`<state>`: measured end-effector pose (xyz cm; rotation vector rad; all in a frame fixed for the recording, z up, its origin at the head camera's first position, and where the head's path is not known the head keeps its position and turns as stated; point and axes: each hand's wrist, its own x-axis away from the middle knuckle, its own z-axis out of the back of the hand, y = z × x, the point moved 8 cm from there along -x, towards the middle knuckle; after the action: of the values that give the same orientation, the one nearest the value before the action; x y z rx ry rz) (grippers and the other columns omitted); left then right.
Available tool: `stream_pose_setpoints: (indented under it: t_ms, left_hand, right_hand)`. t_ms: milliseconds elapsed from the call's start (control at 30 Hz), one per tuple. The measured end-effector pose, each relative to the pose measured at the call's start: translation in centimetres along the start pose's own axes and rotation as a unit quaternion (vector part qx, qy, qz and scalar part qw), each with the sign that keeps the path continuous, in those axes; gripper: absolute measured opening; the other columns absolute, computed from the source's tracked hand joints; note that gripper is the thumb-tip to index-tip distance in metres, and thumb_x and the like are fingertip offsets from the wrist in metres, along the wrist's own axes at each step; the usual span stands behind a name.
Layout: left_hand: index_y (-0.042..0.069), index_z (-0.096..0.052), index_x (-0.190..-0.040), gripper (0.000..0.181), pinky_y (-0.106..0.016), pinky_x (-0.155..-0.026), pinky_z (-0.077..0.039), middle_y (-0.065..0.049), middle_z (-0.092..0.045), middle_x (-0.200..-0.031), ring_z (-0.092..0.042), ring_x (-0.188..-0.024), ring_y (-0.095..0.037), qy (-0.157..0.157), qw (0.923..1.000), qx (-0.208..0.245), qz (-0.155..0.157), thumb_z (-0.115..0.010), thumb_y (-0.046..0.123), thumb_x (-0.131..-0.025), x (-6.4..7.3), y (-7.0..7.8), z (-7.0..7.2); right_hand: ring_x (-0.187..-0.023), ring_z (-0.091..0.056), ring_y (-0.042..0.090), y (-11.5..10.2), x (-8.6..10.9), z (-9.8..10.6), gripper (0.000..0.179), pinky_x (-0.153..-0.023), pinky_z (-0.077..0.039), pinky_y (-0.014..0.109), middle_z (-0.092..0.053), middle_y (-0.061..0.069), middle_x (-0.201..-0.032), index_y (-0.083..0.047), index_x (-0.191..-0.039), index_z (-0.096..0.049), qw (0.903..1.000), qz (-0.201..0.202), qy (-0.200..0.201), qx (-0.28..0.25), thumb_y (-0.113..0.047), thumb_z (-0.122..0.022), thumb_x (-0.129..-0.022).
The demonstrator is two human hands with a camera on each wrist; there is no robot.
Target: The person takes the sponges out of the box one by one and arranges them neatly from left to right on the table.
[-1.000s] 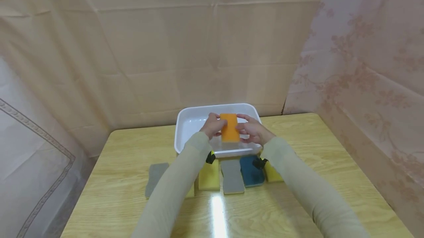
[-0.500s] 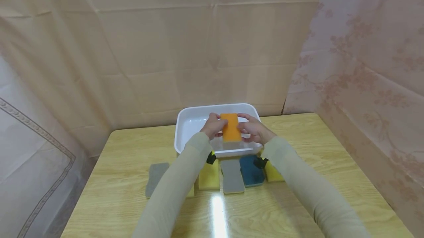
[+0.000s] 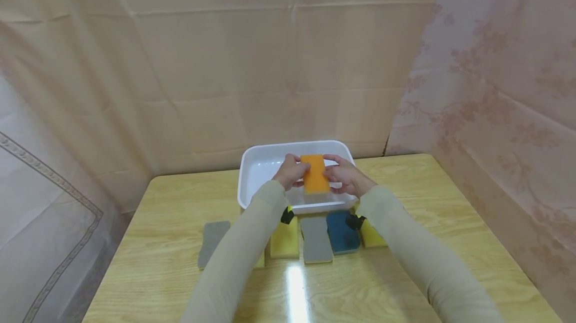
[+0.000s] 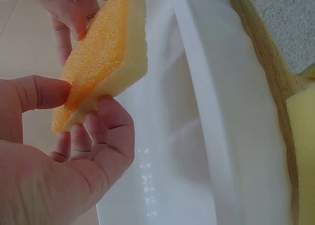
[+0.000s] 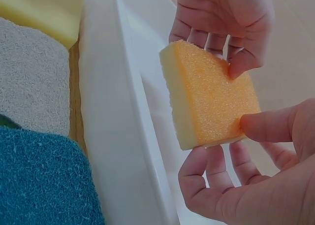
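Observation:
Above the white tray [image 3: 252, 154], an orange-faced sponge [image 3: 316, 175] with a pale yellow back is held up between both hands. My left hand [image 3: 288, 171] pinches its left edge, thumb on the orange face and fingers behind, as the left wrist view shows. On the opposite edge my right hand [image 3: 348, 177] pinches it the same way; in the right wrist view the right thumb [image 5: 268, 126] presses the orange face [image 5: 216, 94]. The sponge is tilted, its orange side toward the head camera.
Along the tray's near side lie a grey sponge [image 3: 213, 238], a yellow sponge [image 3: 284, 240], another grey sponge [image 3: 317, 243], a dark blue sponge [image 3: 342, 235] and a yellow one [image 3: 372, 235] partly under the right sleeve. The wooden table [image 3: 175, 203] meets a beige curtain [image 3: 202, 88] behind.
The sponge has shifted slightly to the right between the hands. Both hands keep their hold and nearly the same place over the tray.

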<state>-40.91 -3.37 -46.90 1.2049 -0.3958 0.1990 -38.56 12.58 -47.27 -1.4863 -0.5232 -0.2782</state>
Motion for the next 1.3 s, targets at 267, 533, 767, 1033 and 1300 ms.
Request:
stream_pose_setpoints:
  t_ms: [267,533,767,1033,1300]
  left_hand:
    - [0.009,-0.039,-0.128,0.042,-0.035,-0.078,-0.058,-0.012,-0.055,-0.121,-0.060,-0.097,-0.027,-0.007,1.0000,0.004,-0.005,-0.064,0.025,-0.098,0.4,0.3,-0.2]
    - [0.007,-0.040,-0.127,0.041,-0.033,-0.074,-0.058,-0.013,-0.055,-0.120,-0.061,-0.092,-0.027,-0.010,0.9996,0.020,-0.018,-0.063,0.023,-0.097,0.8,0.6,-0.3]
    - [0.008,-0.040,-0.127,0.041,-0.035,-0.078,-0.059,-0.013,-0.056,-0.119,-0.062,-0.093,-0.027,-0.015,0.9990,0.030,-0.029,-0.063,0.025,-0.097,1.3,0.9,-0.5]
    - [0.007,-0.040,-0.122,0.038,-0.030,-0.067,-0.058,-0.013,-0.056,-0.113,-0.060,-0.082,-0.024,-0.057,0.9947,0.068,-0.053,-0.064,0.021,-0.095,1.8,0.8,-2.0]
    - [0.010,-0.039,-0.127,0.041,-0.030,-0.071,-0.060,-0.012,-0.054,-0.117,-0.062,-0.087,-0.026,-0.085,0.9926,0.070,-0.052,-0.064,0.020,-0.096,2.4,0.7,-3.8]
  right_hand:
    - [-0.116,-0.050,0.032,0.2,0.1,0.2,0.063,-0.081,-0.051,0.039,-0.045,0.016,-0.149,-0.026,-0.158,-0.032,0.9998,0.004,-0.008,0.016,-0.009,-0.056,-0.102]
    - [-0.116,-0.052,0.034,-0.3,0.6,0.2,0.064,-0.081,-0.051,0.040,-0.045,0.018,-0.148,-0.022,-0.158,-0.030,0.9987,0.026,-0.016,0.040,-0.009,-0.057,-0.102]
    - [-0.119,-0.052,0.035,-0.5,1.3,0.8,0.064,-0.084,-0.053,0.041,-0.043,0.018,-0.149,-0.022,-0.158,-0.030,0.9972,0.045,-0.026,0.053,-0.014,-0.060,-0.102]
    - [-0.123,-0.052,0.038,0.3,2.3,2.2,0.066,-0.096,-0.053,0.051,-0.040,0.021,-0.149,-0.019,-0.159,-0.027,0.9934,0.069,-0.034,0.085,-0.016,-0.061,-0.103]
    - [-0.122,-0.053,0.039,0.6,3.7,3.6,0.067,-0.099,-0.050,0.058,-0.040,0.021,-0.143,-0.018,-0.160,-0.027,0.9885,0.097,-0.026,0.112,-0.017,-0.062,-0.102]
